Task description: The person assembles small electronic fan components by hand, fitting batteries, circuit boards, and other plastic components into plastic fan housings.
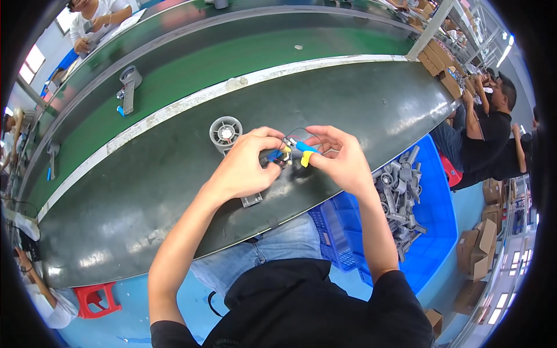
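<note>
Above the dark green bench top, my left hand (249,159) is closed, thumb and fingertips pinching a small wired part whose details are hard to make out. My right hand (342,161) grips a blue cylindrical battery (306,147) with a yellow tab (306,158) at its lower end. Thin dark and red wires loop between both hands. Beneath my left hand lies a grey handheld fan housing (225,132); its round grille faces up, and the hand hides much of its handle (252,200).
At my right, a blue bin (438,223) holds several grey fan housings (397,194). Beyond a white strip (174,107) runs a green conveyor carrying another fan housing (130,87). Co-workers sit at right and far left; cardboard boxes (477,249) and a red stool (96,298) stand on the floor.
</note>
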The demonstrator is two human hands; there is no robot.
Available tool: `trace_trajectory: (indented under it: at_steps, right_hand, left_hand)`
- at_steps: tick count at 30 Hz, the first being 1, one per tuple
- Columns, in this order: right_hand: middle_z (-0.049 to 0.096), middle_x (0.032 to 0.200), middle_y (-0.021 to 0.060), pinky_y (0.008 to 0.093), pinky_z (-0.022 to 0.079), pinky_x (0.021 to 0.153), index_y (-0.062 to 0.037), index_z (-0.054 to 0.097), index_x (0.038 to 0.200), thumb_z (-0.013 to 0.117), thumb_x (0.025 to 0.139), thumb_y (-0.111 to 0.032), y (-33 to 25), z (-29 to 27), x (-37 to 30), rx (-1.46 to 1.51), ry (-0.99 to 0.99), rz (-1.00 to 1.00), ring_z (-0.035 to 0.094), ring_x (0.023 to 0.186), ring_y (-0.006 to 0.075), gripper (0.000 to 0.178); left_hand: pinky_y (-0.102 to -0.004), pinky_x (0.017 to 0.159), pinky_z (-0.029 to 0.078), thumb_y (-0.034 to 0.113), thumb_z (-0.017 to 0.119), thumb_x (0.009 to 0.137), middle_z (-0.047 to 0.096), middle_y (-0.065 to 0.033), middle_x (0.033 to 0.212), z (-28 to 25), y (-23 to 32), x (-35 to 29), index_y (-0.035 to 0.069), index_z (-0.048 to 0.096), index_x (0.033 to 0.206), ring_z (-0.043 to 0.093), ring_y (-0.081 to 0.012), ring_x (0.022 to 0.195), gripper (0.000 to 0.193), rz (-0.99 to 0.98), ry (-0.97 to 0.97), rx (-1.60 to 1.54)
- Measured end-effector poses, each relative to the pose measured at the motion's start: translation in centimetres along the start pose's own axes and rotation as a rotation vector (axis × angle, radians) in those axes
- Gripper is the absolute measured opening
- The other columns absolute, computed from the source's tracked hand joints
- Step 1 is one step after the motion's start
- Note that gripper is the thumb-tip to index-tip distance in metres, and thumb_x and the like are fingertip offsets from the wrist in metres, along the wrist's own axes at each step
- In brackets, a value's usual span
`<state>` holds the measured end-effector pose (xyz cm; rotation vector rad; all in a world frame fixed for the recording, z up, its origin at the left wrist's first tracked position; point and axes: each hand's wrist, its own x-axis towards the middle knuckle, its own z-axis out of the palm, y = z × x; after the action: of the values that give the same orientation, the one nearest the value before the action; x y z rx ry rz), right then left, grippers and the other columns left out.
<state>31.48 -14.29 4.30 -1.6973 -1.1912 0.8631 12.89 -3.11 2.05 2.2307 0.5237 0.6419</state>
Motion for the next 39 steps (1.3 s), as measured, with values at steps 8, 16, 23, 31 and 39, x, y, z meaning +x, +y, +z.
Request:
trace_trajectory:
  at_steps: [8, 16, 23, 31, 39]
  right_hand:
    - [0.069, 0.097, 0.0114, 0.0214, 0.051, 0.069, 0.0068, 0.066, 0.108, 0.062, 0.078, -0.002, -0.7, 0.5, -1.5, 0.056, 0.07, 0.079, 0.065, 0.074, 0.0104, 0.032]
    - [0.07, 0.081, 0.0094, 0.023, 0.05, 0.064, 0.0026, 0.069, 0.105, 0.068, 0.081, -0.011, 0.8, 1.0, -1.3, 0.09, 0.084, 0.084, 0.067, 0.073, 0.0092, 0.028]
    - [0.071, 0.087, 0.0102, 0.0233, 0.052, 0.075, 0.0057, 0.068, 0.106, 0.064, 0.082, -0.007, 1.2, 1.8, -1.2, 0.136, 0.072, 0.122, 0.066, 0.079, 0.011, 0.027]
    - [0.069, 0.093, 0.0085, 0.0255, 0.054, 0.081, 0.0058, 0.064, 0.111, 0.065, 0.088, -0.008, 2.0, 2.6, -0.5, 0.33, 0.145, 0.08, 0.066, 0.086, 0.013, 0.027]
    - [0.066, 0.107, 0.0112, 0.0305, 0.056, 0.083, 0.0062, 0.062, 0.112, 0.063, 0.089, -0.004, 0.3, 3.5, -1.4, 0.594, 0.112, -0.081, 0.066, 0.092, 0.0158, 0.025]
  left_hand:
    - [-0.0353, 0.074, 0.051, 0.008, 0.069, 0.08, 0.069, -0.0138, 0.087, 0.8, 0.6, 0.3, -0.001, 0.07, 0.091, 0.067, -0.0265, 0.082, 0.014, -0.241, 0.146, -0.02]
    - [-0.0411, 0.071, 0.049, 0.006, 0.067, 0.077, 0.066, -0.0148, 0.079, 2.2, 0.5, -0.2, -0.001, 0.067, 0.088, 0.063, -0.0317, 0.079, 0.014, 0.055, 0.334, 0.259]
    - [-0.0401, 0.075, 0.046, 0.003, 0.067, 0.074, 0.062, -0.013, 0.076, 2.9, 0.2, -0.4, 0.001, 0.064, 0.08, 0.06, -0.0295, 0.077, 0.007, 0.062, 0.302, 0.374]
    - [-0.0401, 0.075, 0.044, 0.005, 0.068, 0.074, 0.061, -0.0108, 0.078, 2.2, 0.6, -0.6, 0.002, 0.062, 0.078, 0.058, -0.0282, 0.081, 0.009, 0.12, 0.251, 0.336]
    - [-0.0329, 0.075, 0.051, 0.019, 0.075, 0.081, 0.069, -0.0143, 0.098, 0.5, 1.7, -0.3, -0.005, 0.066, 0.111, 0.067, -0.0223, 0.087, 0.04, -0.082, 0.432, -0.227]
